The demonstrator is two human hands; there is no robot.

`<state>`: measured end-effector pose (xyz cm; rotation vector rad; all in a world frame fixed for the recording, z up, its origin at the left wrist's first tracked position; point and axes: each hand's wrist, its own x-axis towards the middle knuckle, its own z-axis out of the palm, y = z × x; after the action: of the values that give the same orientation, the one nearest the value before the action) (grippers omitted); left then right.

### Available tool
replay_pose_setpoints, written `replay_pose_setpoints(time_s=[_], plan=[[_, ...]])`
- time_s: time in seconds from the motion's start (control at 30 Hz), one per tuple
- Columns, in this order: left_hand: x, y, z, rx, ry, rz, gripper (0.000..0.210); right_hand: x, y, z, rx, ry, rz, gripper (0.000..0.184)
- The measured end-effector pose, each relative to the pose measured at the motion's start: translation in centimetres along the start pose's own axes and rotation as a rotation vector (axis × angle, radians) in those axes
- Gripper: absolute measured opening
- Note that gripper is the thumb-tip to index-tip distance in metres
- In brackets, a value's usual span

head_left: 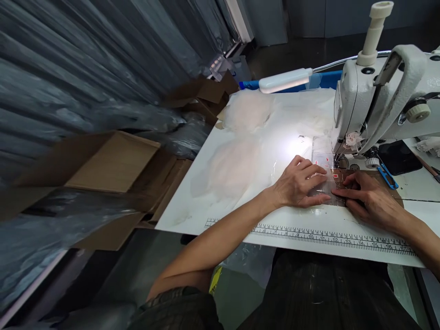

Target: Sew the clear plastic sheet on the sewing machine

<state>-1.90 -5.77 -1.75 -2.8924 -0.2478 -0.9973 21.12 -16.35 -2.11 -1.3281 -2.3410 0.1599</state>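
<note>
A person seated at an industrial sewing machine (378,91) pressed both hands onto a clear plastic piece (325,185) lying flat on the white worktop (240,220), just in front of the needle area. The left hand (297,185) lay palm down with fingers spread over the near-left part of the film, its grip released and flat rather than clenched. The right hand (369,199) rested beside it, fingertips touching the film's right edge, likewise pinning rather than grasping. The two hands nearly met over the sheet.

A small red-marked label (326,160) showed under the plastic close to the presser foot. A gooseneck lamp (285,80) threw a bright patch on the worktop behind the hands. Sheer pale fabric pieces (240,151) lay piled to the left, a printed ruler (326,236) ran along the worktop's near edge, and blue thread snips (387,174) sat to the right of the needle plate. Cardboard boxes (103,160) stood on the floor at left.

Slippery film of this kind would likely feed best with even, light pressure from both palms, the edge kept square to the foot and fingertips held well clear of the needle; uneven pushing could pucker or skew the seam.
</note>
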Motion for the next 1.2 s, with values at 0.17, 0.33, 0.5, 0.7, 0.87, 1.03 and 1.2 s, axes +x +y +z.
replay_pose_setpoints(time_s=[0.17,0.33,0.5,0.7,0.87,1.03,1.2], plan=[[-0.5,-0.5,0.5,0.035,-0.128,-0.014,0.056,0.0,-0.2,0.0,-0.046,0.031,-0.015,0.032],[-0.8,-0.6,0.9,-0.037,-0.162,-0.031,0.055,0.1,-0.4,-0.2,-0.046,0.043,-0.037,0.031],[-0.9,-0.6,1.0,-0.064,-0.16,-0.028,0.051,0.0,-0.2,-0.2,-0.036,0.04,-0.042,0.032],[-0.9,-0.6,1.1,-0.056,-0.059,-0.003,0.042,0.0,-0.2,-0.1,-0.036,0.042,-0.036,0.032],[-1.1,-0.6,1.3,-0.01,-0.079,-0.023,0.041,0.0,-0.2,-0.2,-0.043,0.042,-0.046,0.033],[-1.2,-0.4,1.5,0.041,-0.133,-0.049,0.043,0.0,-0.3,-0.1,-0.04,0.038,-0.046,0.034],[-0.8,0.0,1.3,0.115,-0.133,-0.024,0.05,-0.1,-0.3,0.1,-0.038,0.068,-0.035,0.033]])
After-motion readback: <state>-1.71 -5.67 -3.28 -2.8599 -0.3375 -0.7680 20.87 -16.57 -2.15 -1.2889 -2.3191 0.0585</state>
